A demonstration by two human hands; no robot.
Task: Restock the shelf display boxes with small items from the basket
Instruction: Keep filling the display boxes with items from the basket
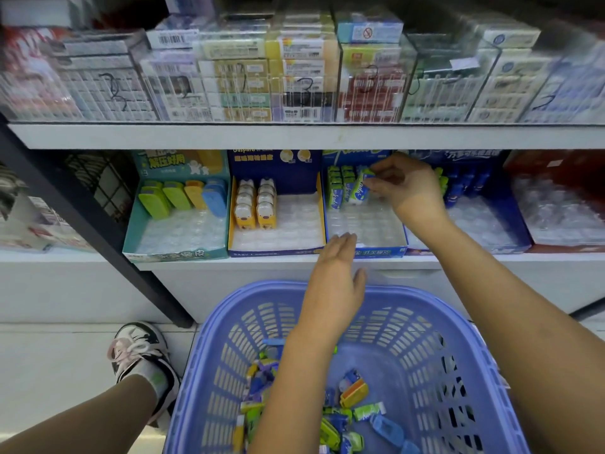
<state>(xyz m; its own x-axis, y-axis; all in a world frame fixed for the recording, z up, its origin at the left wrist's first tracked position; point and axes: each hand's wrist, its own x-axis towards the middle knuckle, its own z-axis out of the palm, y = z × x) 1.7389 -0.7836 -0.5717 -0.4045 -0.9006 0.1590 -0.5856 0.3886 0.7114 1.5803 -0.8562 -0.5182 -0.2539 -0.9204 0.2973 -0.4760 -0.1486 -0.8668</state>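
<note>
A blue plastic basket (409, 309) stands on the floor below the shelf, holding several small loose items (347, 414) in green, blue and orange. My right hand (404, 185) reaches into the blue display box (366, 251) in the middle of the lower shelf and pinches a green-and-white eraser (359, 188) by its top, beside a row of like erasers (340, 186) at the box's back. My left hand (337, 280) hovers with straight fingers above the basket's far rim, just in front of that box, holding nothing.
Left of the blue box stand a navy box with animal-shaped items (257, 208) and a teal box with coloured items (183, 198). Further boxes (484, 211) sit to the right. Clear cases of packets (294, 77) fill the upper shelf. My shoe (140, 355) is left of the basket.
</note>
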